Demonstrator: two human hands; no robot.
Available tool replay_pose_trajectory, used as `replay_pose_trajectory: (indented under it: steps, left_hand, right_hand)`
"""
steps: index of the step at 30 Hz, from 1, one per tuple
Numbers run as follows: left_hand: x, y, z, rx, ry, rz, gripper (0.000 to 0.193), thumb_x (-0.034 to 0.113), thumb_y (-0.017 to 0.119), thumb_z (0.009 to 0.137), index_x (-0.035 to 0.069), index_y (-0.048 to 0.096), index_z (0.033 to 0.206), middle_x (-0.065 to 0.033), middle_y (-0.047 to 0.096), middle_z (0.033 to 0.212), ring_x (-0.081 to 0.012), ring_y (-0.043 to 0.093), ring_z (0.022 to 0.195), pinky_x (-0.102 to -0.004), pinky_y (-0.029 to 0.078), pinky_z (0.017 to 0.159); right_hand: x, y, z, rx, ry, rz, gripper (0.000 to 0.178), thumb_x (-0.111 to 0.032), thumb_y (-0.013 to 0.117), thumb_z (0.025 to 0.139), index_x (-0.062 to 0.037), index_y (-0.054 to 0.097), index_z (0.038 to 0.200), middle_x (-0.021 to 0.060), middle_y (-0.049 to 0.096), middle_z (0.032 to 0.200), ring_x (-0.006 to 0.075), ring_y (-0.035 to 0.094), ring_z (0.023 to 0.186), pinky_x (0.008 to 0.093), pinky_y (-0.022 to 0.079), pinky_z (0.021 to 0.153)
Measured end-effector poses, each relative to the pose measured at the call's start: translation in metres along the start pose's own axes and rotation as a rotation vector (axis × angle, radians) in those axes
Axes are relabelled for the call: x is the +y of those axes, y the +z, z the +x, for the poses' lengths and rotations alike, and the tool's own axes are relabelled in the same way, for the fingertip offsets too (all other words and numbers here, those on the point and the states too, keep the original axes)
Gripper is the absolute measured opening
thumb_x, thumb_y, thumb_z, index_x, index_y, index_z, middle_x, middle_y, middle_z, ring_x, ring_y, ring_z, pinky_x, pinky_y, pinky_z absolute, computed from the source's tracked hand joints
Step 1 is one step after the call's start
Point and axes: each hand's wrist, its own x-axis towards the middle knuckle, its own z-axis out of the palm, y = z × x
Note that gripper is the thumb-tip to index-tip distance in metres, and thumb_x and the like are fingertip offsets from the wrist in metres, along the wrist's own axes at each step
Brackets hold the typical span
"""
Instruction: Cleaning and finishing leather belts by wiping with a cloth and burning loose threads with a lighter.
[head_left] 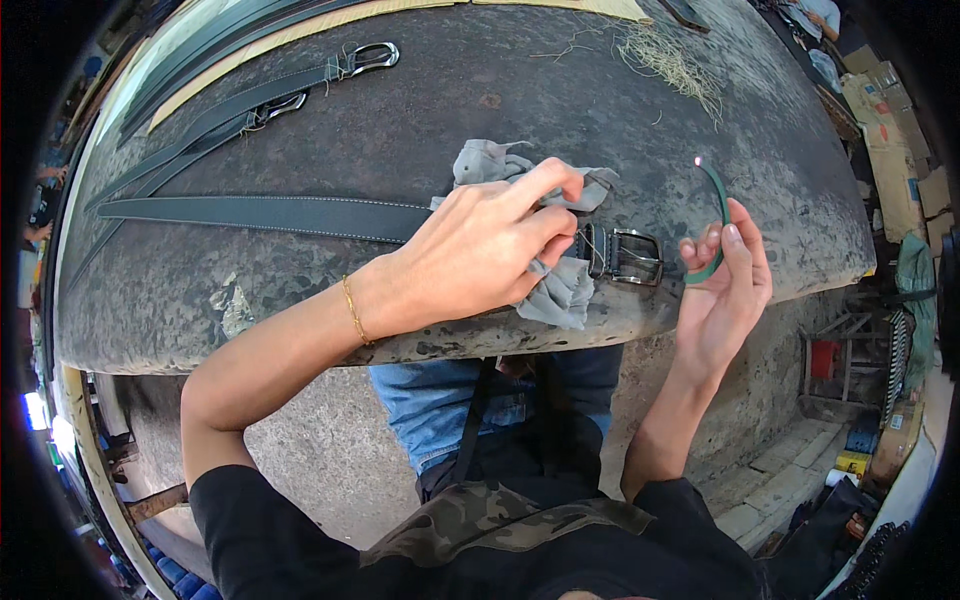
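Note:
A dark leather belt (270,215) with pale edge stitching lies across the worktable (380,120). Its metal buckle (654,258) points right, and loose thread ends show beside it. My left hand (465,245) is closed on a crumpled grey rag (560,295) over the belt, close to the buckle. The fingers curl, and the belt under the rag is hidden. Right of the buckle, my right hand (735,275) is raised above the table's near edge. It pinches a curved green piece of mosquito coil (722,190), whose upper tip glows.
Two more buckled belts (225,110) lie crossed at the far left, near long dark strips (215,60). A tangle of pale thread (670,65) sits at the back right. Cardboard boxes (880,130) and a metal frame (840,365) stand on the floor to the right.

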Motion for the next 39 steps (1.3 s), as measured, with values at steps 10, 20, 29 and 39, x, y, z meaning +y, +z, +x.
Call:
replay_pose_trajectory:
  steps: [10, 20, 29, 39]
  left_hand:
    - [0.001, 0.010, 0.007, 0.050, 0.334, 0.312, 0.018, 0.009, 0.067, 0.072, 0.007, 0.065, 0.090, -0.0040, 0.061, 0.107, -0.0134, 0.060, 0.070, -0.0283, 0.049, 0.058]
    - [-0.002, 0.005, -0.004, 0.087, -0.070, 0.064, 0.018, -0.002, 0.068, 0.069, 0.003, 0.059, 0.083, -0.0072, 0.059, 0.090, -0.0267, 0.063, 0.070, -0.0329, 0.052, 0.059]
    - [0.000, 0.002, 0.000, 0.055, -0.126, 0.012, 0.019, -0.002, 0.068, 0.068, 0.003, 0.059, 0.084, -0.0085, 0.061, 0.091, -0.0264, 0.064, 0.073, -0.0324, 0.053, 0.062]
    - [-0.001, 0.002, -0.001, 0.063, -0.104, 0.009, 0.020, -0.002, 0.068, 0.066, 0.003, 0.059, 0.083, -0.0087, 0.061, 0.090, -0.0266, 0.063, 0.073, -0.0324, 0.052, 0.061]
  right_hand:
    - [0.010, 0.001, 0.004, 0.062, 0.002, 0.019, 0.022, -0.001, 0.054, 0.092, 0.0081, 0.058, 0.111, 0.0069, 0.058, 0.082, 0.0117, 0.055, 0.072, 0.0352, 0.053, 0.069]
    - [0.019, 0.043, -0.027, 0.009, -0.215, -0.381, 0.013, 0.015, 0.052, 0.083, 0.0045, 0.054, 0.090, 0.0039, 0.052, 0.082, 0.0068, 0.052, 0.068, 0.0327, 0.057, 0.080]
    - [0.020, 0.037, -0.028, -0.139, -0.232, -0.581, 0.014, 0.013, 0.057, 0.071, 0.0028, 0.054, 0.080, 0.0026, 0.051, 0.072, 0.0054, 0.050, 0.063, 0.0245, 0.052, 0.071]
    - [0.025, 0.036, -0.027, -0.173, -0.305, -0.596, 0.014, 0.014, 0.057, 0.069, 0.0035, 0.051, 0.076, 0.0032, 0.049, 0.066, 0.0074, 0.052, 0.063, 0.0299, 0.055, 0.077]
